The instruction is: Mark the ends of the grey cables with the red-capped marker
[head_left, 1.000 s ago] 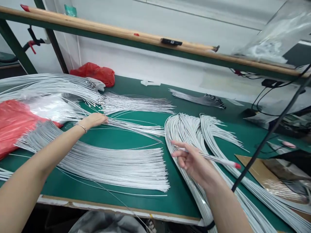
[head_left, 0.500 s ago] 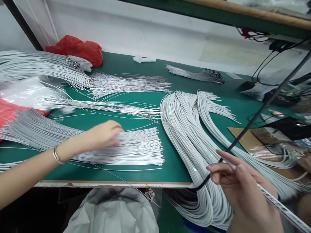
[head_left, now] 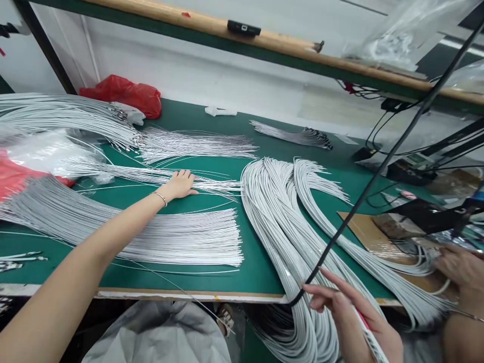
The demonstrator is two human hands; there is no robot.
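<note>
My left hand (head_left: 180, 185) lies palm down across a narrow bundle of thin white wires (head_left: 217, 184), fingers stretched over it and thumb apart. Below it, a wide flat row of white wires (head_left: 204, 237) spreads over the green table. My right hand (head_left: 351, 317), at the lower right, is closed around a slim white stick (head_left: 372, 345) with dark print and a red part; its exact kind is unclear. Beside that hand, a thick bundle of grey-white cables (head_left: 272, 217) bends over the table edge.
A black rod (head_left: 378, 171) slants across the right side. Another person's hand (head_left: 457, 267) is at a second cable bundle (head_left: 363, 262). Red bag (head_left: 124, 96), clear plastic bag (head_left: 41, 151) and more wires (head_left: 196, 143) lie behind. A wooden-edged shelf (head_left: 204, 22) runs overhead.
My left hand has moved from above the wide wire row up and back onto the narrow bundle. The view has tilted up, showing more shelf. My right hand still holds the stick.
</note>
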